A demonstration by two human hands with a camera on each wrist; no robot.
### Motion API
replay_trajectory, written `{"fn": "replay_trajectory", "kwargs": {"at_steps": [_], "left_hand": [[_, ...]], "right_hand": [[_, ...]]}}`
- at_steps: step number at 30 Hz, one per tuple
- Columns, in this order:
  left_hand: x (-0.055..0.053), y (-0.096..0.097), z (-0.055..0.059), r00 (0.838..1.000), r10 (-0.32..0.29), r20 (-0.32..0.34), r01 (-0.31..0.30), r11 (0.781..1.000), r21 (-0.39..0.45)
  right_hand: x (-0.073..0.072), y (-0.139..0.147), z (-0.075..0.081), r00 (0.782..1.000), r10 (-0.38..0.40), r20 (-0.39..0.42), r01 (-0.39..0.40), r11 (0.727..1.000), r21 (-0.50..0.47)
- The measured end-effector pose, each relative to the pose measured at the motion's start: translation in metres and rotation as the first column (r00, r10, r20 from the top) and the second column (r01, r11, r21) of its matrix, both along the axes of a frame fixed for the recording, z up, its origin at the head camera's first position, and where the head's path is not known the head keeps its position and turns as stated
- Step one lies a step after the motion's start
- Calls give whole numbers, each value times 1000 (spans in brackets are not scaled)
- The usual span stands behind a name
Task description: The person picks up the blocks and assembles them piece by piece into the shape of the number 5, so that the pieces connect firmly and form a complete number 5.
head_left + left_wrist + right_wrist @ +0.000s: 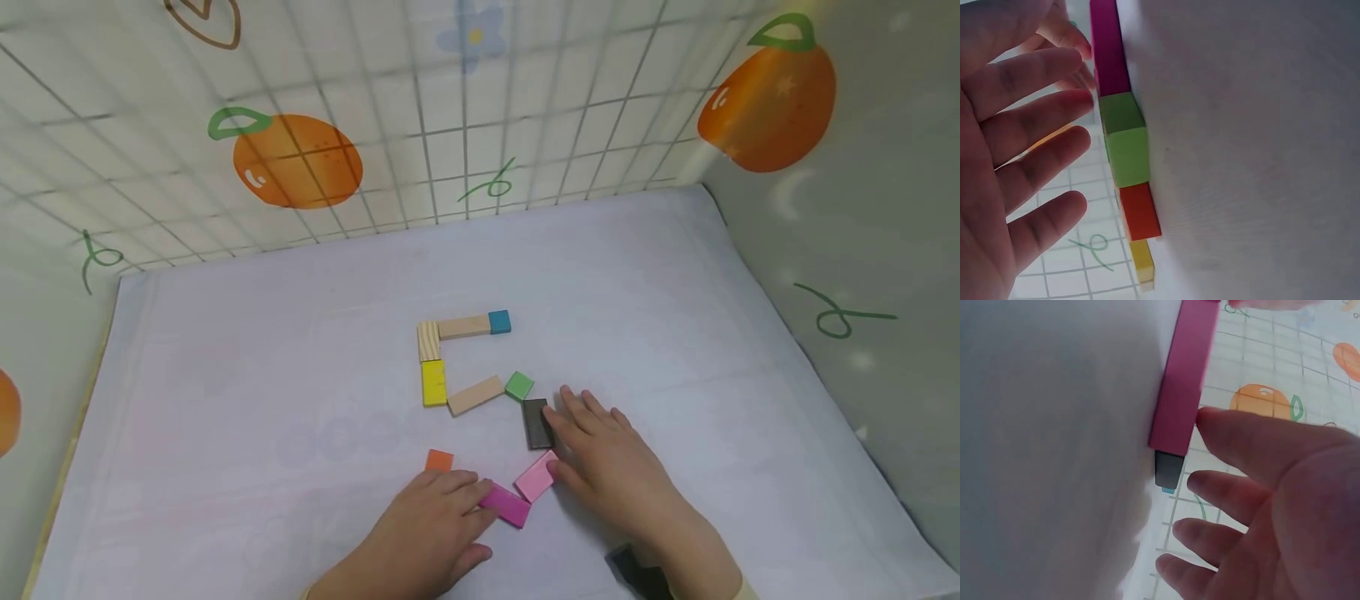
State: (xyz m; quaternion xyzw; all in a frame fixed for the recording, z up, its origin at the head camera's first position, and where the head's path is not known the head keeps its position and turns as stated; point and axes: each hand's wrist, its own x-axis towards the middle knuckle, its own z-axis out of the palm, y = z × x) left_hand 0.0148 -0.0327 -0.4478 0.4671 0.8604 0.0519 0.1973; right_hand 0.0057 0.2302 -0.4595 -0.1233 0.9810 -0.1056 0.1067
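Small flat blocks form a winding line on the white cloth. My left hand (435, 533) lies over its near end, fingers extended, fingertips at the magenta block (507, 505). Under that hand, a green block (1129, 156) sits between the magenta block and an orange block (1141, 212); the head view hides this green one. My right hand (618, 475) has its fingers spread and outstretched, index fingertip at the black block (537, 424) and thumb touching the pink block (536, 476). Pink meets magenta at a corner. Neither hand grips a block.
Beyond the black block the line continues with another green block (519, 386), a plain wooden block (476, 396), a yellow block (433, 383), a grained block (428, 341), another plain one and a blue block (499, 322). A gridded curtain (420, 108) borders the cloth (262, 375).
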Motion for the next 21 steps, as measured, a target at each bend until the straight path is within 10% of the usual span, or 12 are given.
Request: {"fn": "replay_trajectory", "kwargs": {"at_steps": [21], "left_hand": [[1, 0, -4, 999, 17, 41, -15, 999, -39]], "right_hand": [[2, 1, 2, 1000, 4, -4, -3, 1000, 10]]}}
